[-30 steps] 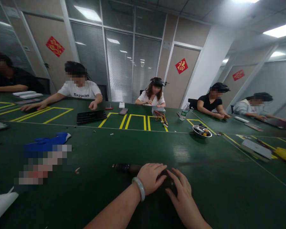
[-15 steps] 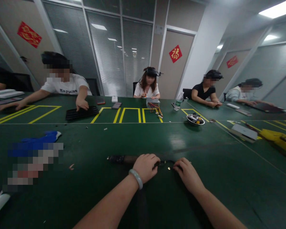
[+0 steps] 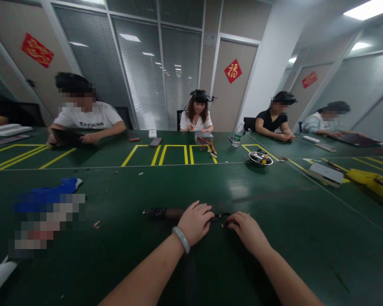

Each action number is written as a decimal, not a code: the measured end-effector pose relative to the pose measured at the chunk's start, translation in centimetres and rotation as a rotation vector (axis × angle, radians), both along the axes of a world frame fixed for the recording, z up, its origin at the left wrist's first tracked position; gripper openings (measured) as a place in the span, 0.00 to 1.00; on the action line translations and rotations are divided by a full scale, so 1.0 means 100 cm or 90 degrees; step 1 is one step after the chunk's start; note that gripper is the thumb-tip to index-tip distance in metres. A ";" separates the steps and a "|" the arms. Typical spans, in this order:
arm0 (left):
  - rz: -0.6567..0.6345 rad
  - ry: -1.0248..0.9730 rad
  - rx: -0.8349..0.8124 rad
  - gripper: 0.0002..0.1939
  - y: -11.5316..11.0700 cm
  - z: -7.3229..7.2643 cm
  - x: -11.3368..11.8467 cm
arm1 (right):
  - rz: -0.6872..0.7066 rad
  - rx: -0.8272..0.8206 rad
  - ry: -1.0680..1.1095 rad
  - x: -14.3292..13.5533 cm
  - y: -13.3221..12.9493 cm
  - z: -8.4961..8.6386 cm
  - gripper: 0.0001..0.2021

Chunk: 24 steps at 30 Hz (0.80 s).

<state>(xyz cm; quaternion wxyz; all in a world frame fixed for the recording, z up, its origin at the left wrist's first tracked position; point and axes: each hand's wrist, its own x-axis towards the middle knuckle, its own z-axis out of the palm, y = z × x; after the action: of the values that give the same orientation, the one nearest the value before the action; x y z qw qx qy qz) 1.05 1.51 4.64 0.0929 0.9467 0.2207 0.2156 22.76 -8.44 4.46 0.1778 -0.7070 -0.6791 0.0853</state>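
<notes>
A dark, thick tube-like item (image 3: 166, 213) lies on the green table in front of me, its right part covered by my left hand (image 3: 196, 221). That hand wears a pale bangle, and its fingers curl over the item's right end. A thin dark strap or cord (image 3: 224, 213) runs from there to my right hand (image 3: 245, 227), whose fingertips are pinched together on its right end. Between the hands sits a small shiny metal piece (image 3: 222, 225), too small to make out.
Across the green table (image 3: 121, 204) sit several people. A metal bowl (image 3: 261, 159), a water bottle (image 3: 238, 137) and a box with coloured wires (image 3: 204, 138) stand farther off. Blue cloth (image 3: 64, 187) lies left, a yellow bag (image 3: 370, 180) right.
My right hand has shifted slightly left, closer to my left hand. The small metal piece looks turned or moved a little. Across the table, a person has lifted a dark flat object with both hands.
</notes>
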 end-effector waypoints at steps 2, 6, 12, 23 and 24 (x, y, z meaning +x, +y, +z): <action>0.002 0.000 -0.004 0.12 0.000 -0.003 0.001 | -0.029 -0.013 -0.003 -0.004 -0.003 0.001 0.09; 0.010 0.002 -0.018 0.11 0.000 -0.006 0.002 | -0.032 -0.031 -0.025 -0.010 -0.005 0.007 0.08; 0.012 -0.009 -0.044 0.11 0.002 -0.006 0.001 | 0.028 0.025 -0.041 -0.019 -0.008 0.009 0.08; 0.017 -0.001 -0.058 0.12 0.003 -0.006 0.003 | -0.030 0.083 0.022 -0.034 0.006 -0.004 0.06; 0.016 0.002 -0.059 0.12 0.003 -0.006 0.002 | -0.027 0.084 0.027 -0.034 0.007 -0.004 0.05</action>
<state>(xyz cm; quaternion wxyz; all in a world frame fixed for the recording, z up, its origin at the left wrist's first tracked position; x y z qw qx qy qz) 1.28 1.85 4.07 0.1340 0.9388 0.2421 0.2050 19.32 -7.77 4.09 0.2399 -0.7060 -0.6643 0.0515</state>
